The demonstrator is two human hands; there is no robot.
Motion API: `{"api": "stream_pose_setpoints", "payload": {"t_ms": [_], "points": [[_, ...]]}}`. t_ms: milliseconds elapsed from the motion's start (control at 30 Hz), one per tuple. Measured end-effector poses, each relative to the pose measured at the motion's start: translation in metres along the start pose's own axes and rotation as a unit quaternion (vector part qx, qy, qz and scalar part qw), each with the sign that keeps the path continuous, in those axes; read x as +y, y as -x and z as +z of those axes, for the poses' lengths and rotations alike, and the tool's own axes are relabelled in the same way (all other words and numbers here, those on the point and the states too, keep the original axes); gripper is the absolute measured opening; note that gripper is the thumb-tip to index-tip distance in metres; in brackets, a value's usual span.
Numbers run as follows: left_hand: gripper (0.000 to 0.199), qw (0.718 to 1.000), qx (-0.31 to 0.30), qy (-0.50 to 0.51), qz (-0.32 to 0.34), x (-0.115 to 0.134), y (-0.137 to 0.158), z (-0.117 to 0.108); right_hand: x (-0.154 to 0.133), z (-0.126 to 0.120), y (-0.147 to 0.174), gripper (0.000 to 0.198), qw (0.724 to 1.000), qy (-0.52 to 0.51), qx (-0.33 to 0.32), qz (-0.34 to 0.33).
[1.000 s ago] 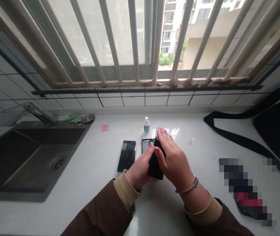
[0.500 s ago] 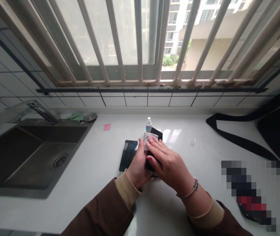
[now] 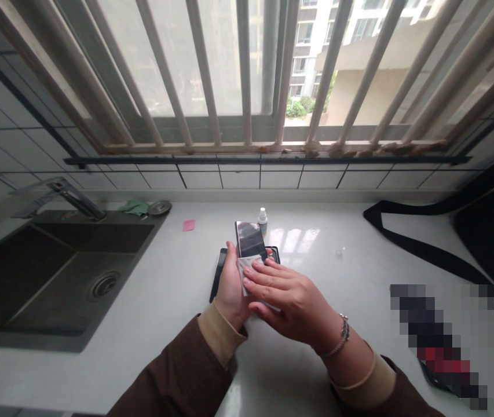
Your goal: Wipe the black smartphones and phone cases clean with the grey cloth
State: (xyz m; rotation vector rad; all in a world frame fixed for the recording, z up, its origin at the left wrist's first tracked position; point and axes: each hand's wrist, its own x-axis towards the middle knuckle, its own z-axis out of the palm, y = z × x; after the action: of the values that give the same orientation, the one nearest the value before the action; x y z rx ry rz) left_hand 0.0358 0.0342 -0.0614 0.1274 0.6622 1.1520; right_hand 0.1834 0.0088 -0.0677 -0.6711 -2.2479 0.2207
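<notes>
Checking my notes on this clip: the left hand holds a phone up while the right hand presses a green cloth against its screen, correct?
Not quite: the head view shows the cloth is white, not green. The left hand does hold the phone up, and the right hand presses the cloth against its screen.

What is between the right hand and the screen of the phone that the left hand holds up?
A white cloth lies between them: the right hand presses it flat on the phone, which the left hand grips. Nothing else intervenes.

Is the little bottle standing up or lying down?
Standing up. The small bottle sits upright on the counter, white cap on top, behind the phone held in the left hand.
</notes>
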Motion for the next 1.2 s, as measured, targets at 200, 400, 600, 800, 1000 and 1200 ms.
{"api": "stream_pose_setpoints", "payload": {"t_ms": [200,400,600,800,1000,1200], "points": [[0.071,1.000,0.005,0.011,0.020,0.000,-0.005,-0.002,0.002,-0.002,0.000,0.036,0.999,0.011,0.020,0.031],[0.046,0.994,-0.024,-0.057,0.095,-0.010,-0.011,-0.007,0.007,0.002,0.000,0.038,0.990,0.059,0.053,0.118],[0.030,0.962,-0.053,-0.211,0.166,-0.016,-0.004,-0.009,0.012,0.003,0.001,0.047,0.971,0.041,0.099,0.215],[0.029,0.953,-0.069,-0.264,0.129,-0.016,0.001,-0.009,0.017,-0.001,0.003,0.046,0.929,-0.052,0.198,0.308],[0.024,0.977,0.041,-0.167,0.123,-0.016,-0.008,-0.008,0.019,0.005,0.001,0.038,0.899,-0.183,0.197,0.345],[0.034,0.975,0.113,-0.040,0.189,-0.003,-0.015,-0.005,0.010,0.011,0.000,0.030,0.906,-0.254,0.121,0.315]]}}
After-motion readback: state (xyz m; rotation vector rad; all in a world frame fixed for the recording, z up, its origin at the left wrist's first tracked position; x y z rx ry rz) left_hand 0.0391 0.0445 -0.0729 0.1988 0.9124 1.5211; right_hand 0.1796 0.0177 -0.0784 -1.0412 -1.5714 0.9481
